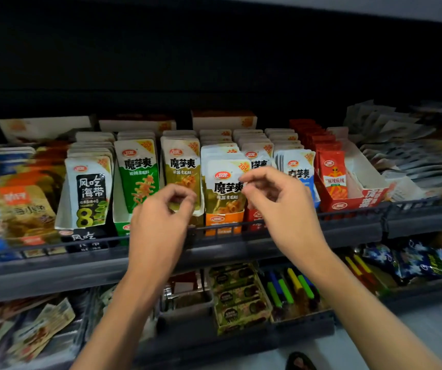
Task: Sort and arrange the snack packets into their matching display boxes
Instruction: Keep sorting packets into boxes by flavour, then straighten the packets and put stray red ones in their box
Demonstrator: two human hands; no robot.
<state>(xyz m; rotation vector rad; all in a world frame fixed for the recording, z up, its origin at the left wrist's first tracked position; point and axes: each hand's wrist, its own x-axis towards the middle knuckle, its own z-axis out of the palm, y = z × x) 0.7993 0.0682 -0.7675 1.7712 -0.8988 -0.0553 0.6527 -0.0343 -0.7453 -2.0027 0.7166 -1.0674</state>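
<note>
Rows of white snack packets stand upright in display boxes on the upper shelf. From left to right the fronts are a black-labelled seaweed packet [90, 192], a green packet [138, 174], an olive packet [182, 170], a front olive packet [224, 189] in an orange box [224, 222], a blue packet [298, 169] and a red packet [333, 173] in a red-and-white box [358, 200]. My left hand [161, 217] hovers with loosely curled fingers in front of the olive packet, holding nothing. My right hand [276, 198] has thumb and forefinger pinched at the front olive packet's right edge; whether it grips is unclear.
A dark wire rail [348, 217] runs along the shelf front. Loose brown and orange packets [19, 209] lie at the left, and a pile of pale packets [406, 156] at the right. The lower shelf holds boxed snacks [237, 297], coloured sticks [292, 287] and blue bags [417, 260].
</note>
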